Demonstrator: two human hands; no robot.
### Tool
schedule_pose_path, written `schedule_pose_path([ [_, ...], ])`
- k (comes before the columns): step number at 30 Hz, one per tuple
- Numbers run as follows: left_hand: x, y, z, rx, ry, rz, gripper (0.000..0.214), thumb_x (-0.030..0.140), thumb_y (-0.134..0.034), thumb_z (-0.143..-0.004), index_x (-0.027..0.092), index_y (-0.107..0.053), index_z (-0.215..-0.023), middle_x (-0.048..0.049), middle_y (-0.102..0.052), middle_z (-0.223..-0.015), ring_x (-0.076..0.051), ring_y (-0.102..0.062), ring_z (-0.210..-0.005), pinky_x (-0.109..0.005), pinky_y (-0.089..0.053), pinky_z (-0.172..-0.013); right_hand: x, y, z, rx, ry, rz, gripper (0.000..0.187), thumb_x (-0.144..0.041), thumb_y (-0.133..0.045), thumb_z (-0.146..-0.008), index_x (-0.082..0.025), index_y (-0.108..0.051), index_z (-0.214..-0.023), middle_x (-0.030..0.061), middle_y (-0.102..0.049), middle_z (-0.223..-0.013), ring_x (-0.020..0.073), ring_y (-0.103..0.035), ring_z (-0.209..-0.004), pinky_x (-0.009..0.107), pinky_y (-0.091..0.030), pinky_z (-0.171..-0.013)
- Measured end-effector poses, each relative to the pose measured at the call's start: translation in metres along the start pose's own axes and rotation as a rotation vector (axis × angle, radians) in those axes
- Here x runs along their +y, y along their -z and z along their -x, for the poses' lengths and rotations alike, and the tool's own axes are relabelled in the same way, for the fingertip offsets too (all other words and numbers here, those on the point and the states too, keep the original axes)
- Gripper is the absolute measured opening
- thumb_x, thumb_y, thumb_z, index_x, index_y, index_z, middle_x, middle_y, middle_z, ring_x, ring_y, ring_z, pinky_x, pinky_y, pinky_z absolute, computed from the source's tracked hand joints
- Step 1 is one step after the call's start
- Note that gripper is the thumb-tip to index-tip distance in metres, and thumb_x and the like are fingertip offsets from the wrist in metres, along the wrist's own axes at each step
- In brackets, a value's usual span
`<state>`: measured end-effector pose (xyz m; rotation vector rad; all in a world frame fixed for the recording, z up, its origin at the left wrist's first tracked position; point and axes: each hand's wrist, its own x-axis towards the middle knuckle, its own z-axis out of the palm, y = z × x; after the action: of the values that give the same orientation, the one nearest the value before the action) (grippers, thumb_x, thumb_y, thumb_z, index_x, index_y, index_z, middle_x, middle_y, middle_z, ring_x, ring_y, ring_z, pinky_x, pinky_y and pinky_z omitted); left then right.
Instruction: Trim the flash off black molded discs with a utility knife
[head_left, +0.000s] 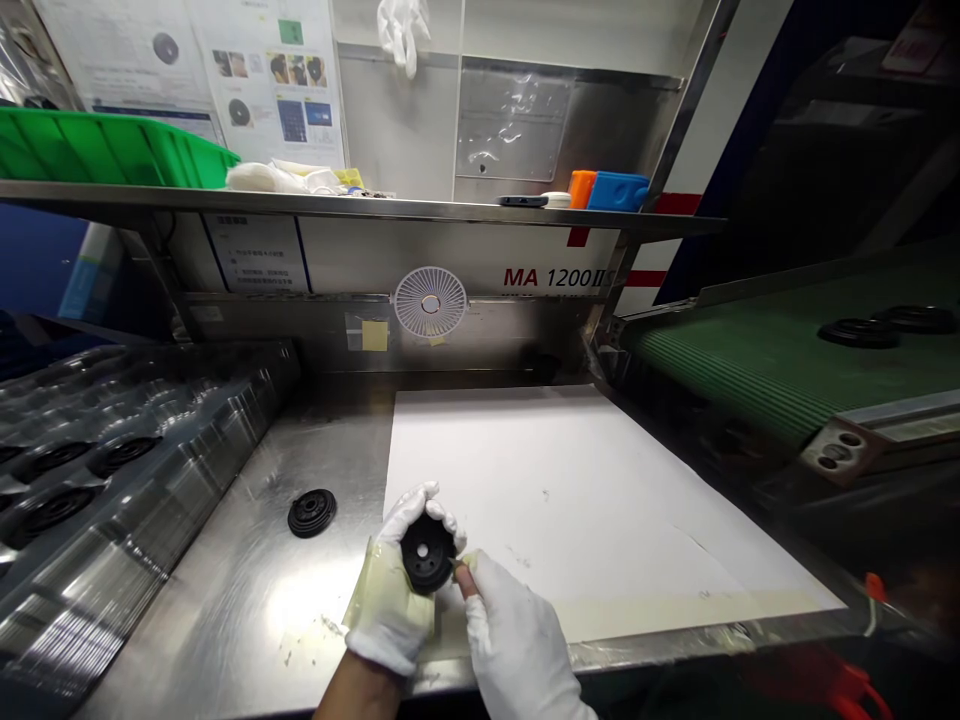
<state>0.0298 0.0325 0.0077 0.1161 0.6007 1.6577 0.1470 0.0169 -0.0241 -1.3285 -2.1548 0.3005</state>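
My left hand, in a white glove with pale yellow tape round it, grips a round black plastic part with a pale hole at its middle. Its fingers curl over the far rim, and the flat face is turned up towards me. At the right edge of that part, my right hand, also gloved in white, is closed in a pinch with a bare thumb tip. Whatever it pinches is too small to name. Another ringed black part lies on the metal bench to the left.
White paper covers the bench's right side, with tiny scraps on it. Stacked clear trays holding black parts stand left. A green conveyor carries black parts on the right. A small fan sits below the shelf, which bears a green bin.
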Motion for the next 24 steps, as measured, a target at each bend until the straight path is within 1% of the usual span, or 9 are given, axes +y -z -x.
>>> schedule_pose_path([
  [3, 0.000, 0.001, -0.001, -0.005, 0.000, -0.014, 0.015, 0.018, -0.065, -0.073, 0.014, -0.061, -0.087, -0.0001, -0.052, -0.068, -0.012, -0.052, -0.063, -0.026, -0.047, -0.057, 0.001, 0.000, 0.000, 0.004, -0.026, 0.032, 0.019, -0.021, -0.032, -0.085, -0.025, -0.049, -0.077, -0.0035, -0.058, -0.063, 0.0161, -0.054, -0.054, 0.027, -0.028, -0.052],
  [6, -0.001, 0.000, -0.002, 0.021, -0.007, 0.009, 0.015, 0.016, -0.064, -0.073, 0.014, -0.061, -0.087, -0.0003, -0.053, -0.068, -0.011, -0.053, -0.062, -0.026, -0.048, -0.059, -0.002, -0.002, 0.001, 0.009, 0.005, 0.041, 0.020, -0.021, -0.032, -0.085, -0.025, -0.050, -0.076, -0.0028, -0.059, -0.063, 0.0161, -0.055, -0.055, 0.027, -0.028, -0.052],
  [9, -0.003, -0.002, -0.002, 0.038, -0.054, 0.058, 0.013, 0.013, -0.064, -0.072, 0.013, -0.062, -0.085, -0.0002, -0.054, -0.068, -0.010, -0.054, -0.063, -0.026, -0.050, -0.065, -0.007, -0.005, 0.002, 0.023, 0.018, 0.044, 0.024, -0.021, -0.031, -0.088, -0.025, -0.051, -0.076, -0.0023, -0.060, -0.063, 0.0162, -0.056, -0.055, 0.028, -0.029, -0.051],
  [11, -0.003, -0.002, 0.000, 0.035, -0.082, 0.063, 0.015, 0.013, -0.063, -0.072, 0.014, -0.062, -0.088, -0.0015, -0.057, -0.072, -0.012, -0.057, -0.068, -0.030, -0.051, -0.073, -0.008, -0.005, 0.002, 0.027, 0.010, 0.039, 0.024, -0.022, -0.030, -0.089, -0.025, -0.052, -0.077, -0.0019, -0.061, -0.064, 0.0165, -0.057, -0.055, 0.028, -0.029, -0.050],
  [14, 0.000, 0.002, 0.002, -0.006, 0.016, -0.008, 0.023, 0.016, -0.059, -0.074, 0.012, -0.063, -0.097, -0.0089, -0.062, -0.083, -0.020, -0.060, -0.079, -0.039, -0.051, -0.077, -0.005, -0.005, 0.000, 0.013, 0.017, 0.014, 0.025, -0.023, -0.030, -0.089, -0.025, -0.053, -0.079, -0.0012, -0.063, -0.068, 0.0176, -0.059, -0.058, 0.029, -0.031, -0.051],
  [15, 0.002, 0.004, 0.003, -0.030, 0.066, -0.023, 0.025, 0.017, -0.057, -0.074, 0.011, -0.062, -0.098, -0.0102, -0.062, -0.083, -0.021, -0.061, -0.079, -0.040, -0.051, -0.075, -0.003, -0.004, -0.001, 0.011, 0.019, 0.009, 0.025, -0.024, -0.030, -0.089, -0.025, -0.054, -0.080, -0.0011, -0.063, -0.069, 0.0180, -0.060, -0.059, 0.029, -0.031, -0.051],
  [17, 0.003, 0.007, 0.003, -0.059, 0.119, -0.017, 0.025, 0.018, -0.055, -0.074, 0.010, -0.063, -0.096, -0.0082, -0.061, -0.075, -0.019, -0.060, -0.072, -0.039, -0.052, -0.072, -0.001, -0.004, -0.001, 0.016, 0.008, 0.003, 0.024, -0.023, -0.032, -0.087, -0.025, -0.055, -0.083, -0.0010, -0.064, -0.069, 0.0185, -0.060, -0.060, 0.028, -0.032, -0.052],
  [20, 0.001, 0.007, 0.001, -0.041, 0.044, 0.001, 0.019, 0.018, -0.057, -0.073, 0.013, -0.064, -0.090, -0.0031, -0.057, -0.069, -0.014, -0.057, -0.064, -0.035, -0.051, -0.072, -0.001, -0.006, 0.001, 0.015, -0.004, 0.008, 0.021, -0.019, -0.035, -0.083, -0.025, -0.055, -0.083, -0.0013, -0.063, -0.068, 0.0182, -0.059, -0.059, 0.028, -0.033, -0.053],
  [24, -0.005, 0.001, -0.002, -0.009, -0.063, 0.066, 0.010, 0.018, -0.060, -0.075, 0.014, -0.063, -0.084, -0.0005, -0.055, -0.068, -0.011, -0.055, -0.065, -0.029, -0.050, -0.074, -0.007, -0.012, 0.007, 0.018, 0.049, 0.073, 0.025, -0.025, -0.031, -0.090, -0.025, -0.055, -0.080, -0.0017, -0.062, -0.064, 0.0185, -0.058, -0.055, 0.030, -0.029, -0.050],
])
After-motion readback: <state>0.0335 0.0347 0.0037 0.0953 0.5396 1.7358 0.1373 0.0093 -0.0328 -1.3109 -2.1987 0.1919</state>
